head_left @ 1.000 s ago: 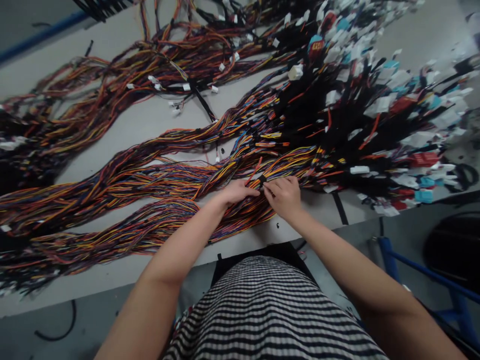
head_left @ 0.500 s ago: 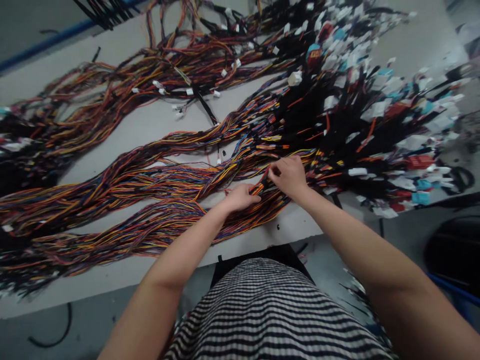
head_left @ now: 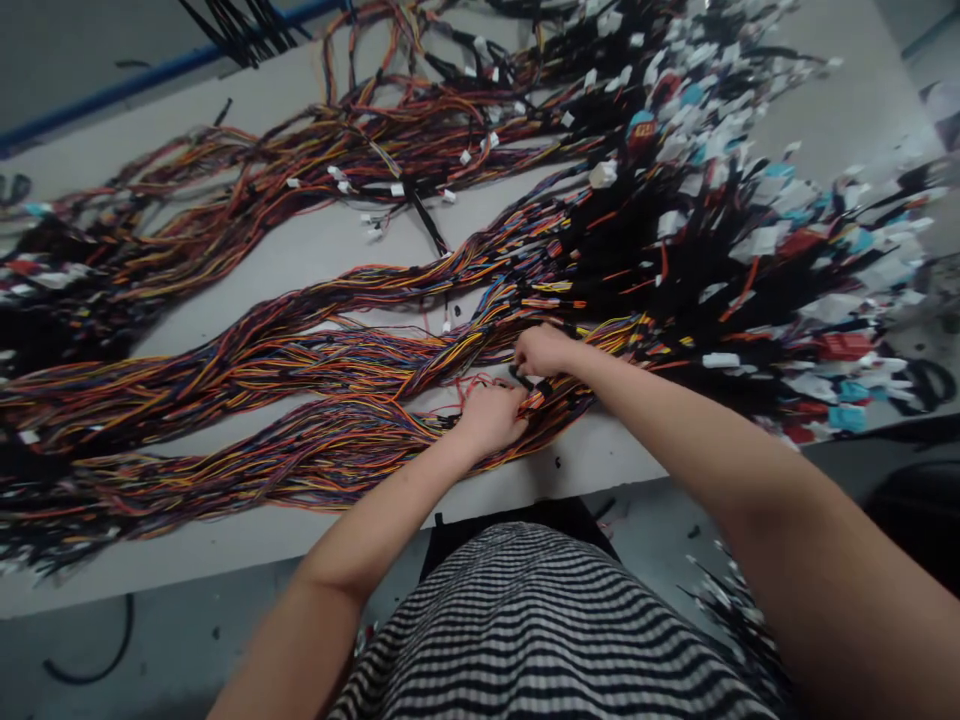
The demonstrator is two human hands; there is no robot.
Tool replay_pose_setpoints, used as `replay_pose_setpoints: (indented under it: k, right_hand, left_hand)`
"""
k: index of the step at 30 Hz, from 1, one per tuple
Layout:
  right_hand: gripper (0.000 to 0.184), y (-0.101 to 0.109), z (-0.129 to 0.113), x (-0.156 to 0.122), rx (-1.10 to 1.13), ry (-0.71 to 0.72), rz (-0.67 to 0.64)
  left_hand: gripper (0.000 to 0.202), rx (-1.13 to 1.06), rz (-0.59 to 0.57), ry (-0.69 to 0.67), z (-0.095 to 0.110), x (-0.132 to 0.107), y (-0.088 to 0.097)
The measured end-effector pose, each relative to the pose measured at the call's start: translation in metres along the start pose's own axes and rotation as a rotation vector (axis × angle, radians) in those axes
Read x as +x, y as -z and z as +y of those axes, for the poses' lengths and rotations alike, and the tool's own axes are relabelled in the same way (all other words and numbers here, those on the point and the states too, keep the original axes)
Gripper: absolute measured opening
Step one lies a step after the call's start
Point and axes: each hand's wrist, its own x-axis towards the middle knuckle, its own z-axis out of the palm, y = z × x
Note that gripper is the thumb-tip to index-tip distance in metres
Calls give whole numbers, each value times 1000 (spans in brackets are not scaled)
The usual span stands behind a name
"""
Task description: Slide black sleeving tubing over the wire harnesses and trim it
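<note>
My left hand [head_left: 493,415] is closed around a small bunch of orange and dark wires [head_left: 535,399], just above the front wire bundle [head_left: 300,450]. Close beside it on the far right side, my right hand [head_left: 546,350] has its fingers bent in a pinch on a thin black strip that looks like tape [head_left: 519,376]. The strip curves from the fingertips down to the held wires. Thin red wires [head_left: 472,385] stick out beyond my left hand. The fingertips of both hands are partly hidden.
More long wire bundles [head_left: 300,350] lie across the pale table [head_left: 600,450], with another group [head_left: 247,200] behind. At the right spreads a dense mass of black-sleeved ends with white connectors [head_left: 757,243]. A blue rail [head_left: 150,75] runs along the back left.
My right hand has moved left and closer to my left hand, and the black strip now shows between them. My left hand has shifted slightly nearer to me. The view has shifted a little.
</note>
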Motion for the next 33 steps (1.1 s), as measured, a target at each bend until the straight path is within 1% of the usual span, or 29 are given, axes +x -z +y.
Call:
replay_pose_setpoints:
  k: [1,2,3,4,6,7,8,9,10,11,12,13,14,15,17,18,20,21,23,24,25,26,27,28,30,31,32,33]
  right_hand:
    - [3,5,-2,8,73,-45,-101]
    - [4,11,1,11,207,-80,-150]
    - [4,19,6,9,404,-96,-133]
    - [5,27,15,0,644,-82,-47]
    - [18,38,36,-32,1102,-9,250]
    - [23,38,45,-52,1250,19,361]
    - [27,33,51,-73,1327,29,398]
    - [27,22,53,-91,1338,0,348]
    - [26,7,52,-105,1311,-69,246]
    - [25,-12,47,-114,1288,-151,146]
    - [24,-32,39,-116,1299,-223,91]
    - [24,-52,28,-112,1357,-261,95]
    - [25,-69,17,-104,1447,-262,124]
    - [27,-83,5,-93,1552,-230,162]
    - [33,-100,-15,-70,1731,-116,219]
    - [35,-103,-21,-62,1784,-71,238]
    - [37,-104,-25,-57,1791,-56,255]
    - [36,-103,-23,-61,1729,-84,235]
    - [36,-102,-17,-78,1479,-200,187]
    - [37,-102,-14,-88,1341,-267,198]
    - [38,-102,-11,-97,1244,-322,246]
    - [39,-101,-11,-103,1211,-346,305]
    - [39,-100,-11,-104,1247,-332,347]
    - [39,-99,-13,-102,1336,-281,354]
    - [43,-97,-20,-87,1570,-153,317]
    - [44,-96,-23,-77,1663,-118,300]
    - [44,-97,-27,-68,1724,-116,301]
    - [46,-98,-29,-62,1756,-146,326]
  left_hand:
    - [24,-2,1,7,0,0,0]
    - [24,-33,6,18,-1,0,0]
    - [22,-87,16,32,-3,1,0]
    - [21,-162,22,48,-5,3,1]
    - [19,-361,9,77,-12,7,2]
    - [18,-470,-10,95,-15,9,2]
    - [18,-576,-30,121,-17,12,2]
    - [18,-677,-53,150,-19,14,3]
    - [18,-773,-77,172,-21,17,4]
    - [19,-865,-105,182,-21,19,5]
    - [20,-954,-136,181,-21,20,6]
    - [21,-1037,-165,173,-21,21,8]
    - [22,-1108,-190,164,-20,22,9]
    - [22,-1157,-207,156,-19,23,11]
    - [20,-1187,-204,157,-19,23,13]
    - [19,-1178,-190,162,-18,22,14]
    - [19,-1152,-176,167,-18,21,14]
    - [17,-1145,-177,165,-18,21,15]
    - [15,-1123,-190,166,-17,20,17]
    - [15,-1103,-197,173,-16,19,19]
    - [15,-1079,-202,183,-14,19,21]
    - [15,-1055,-207,190,-13,18,23]
    - [15,-1034,-213,190,-11,17,25]
    - [14,-1016,-218,183,-10,17,27]
    - [12,-971,-215,161,-8,17,28]
    - [11,-943,-209,155,-8,17,28]
    - [11,-911,-197,153,-9,17,28]
    - [10,-880,-181,152,-10,18,27]
